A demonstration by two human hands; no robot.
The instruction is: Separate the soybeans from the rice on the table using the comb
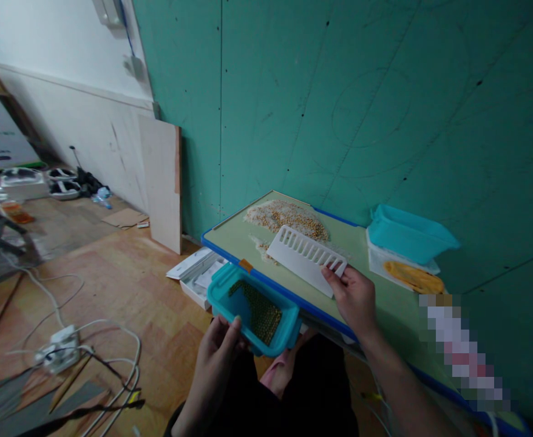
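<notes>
My left hand [223, 340] grips the near rim of a turquoise plastic container [243, 312], thumb over the edge. Small green and yellowish beans [261, 312] lie inside it, and it sits just below the table's front edge. In my right hand [353, 294] is a flat white slotted plastic board [298, 267], pinched at its right end. The board slants over the table beside a heap of white grains mixed with yellow beans [289, 217]. A smaller scatter of grains [264, 250] lies left of the board.
The blue-edged table [385, 315] stands against a green wall [321, 109]. On its right are another turquoise container [407, 237] and a yellow cloth-like item [414, 276]. A white box [198, 285] is on the floor, with cables and a power strip [61, 349] to the left.
</notes>
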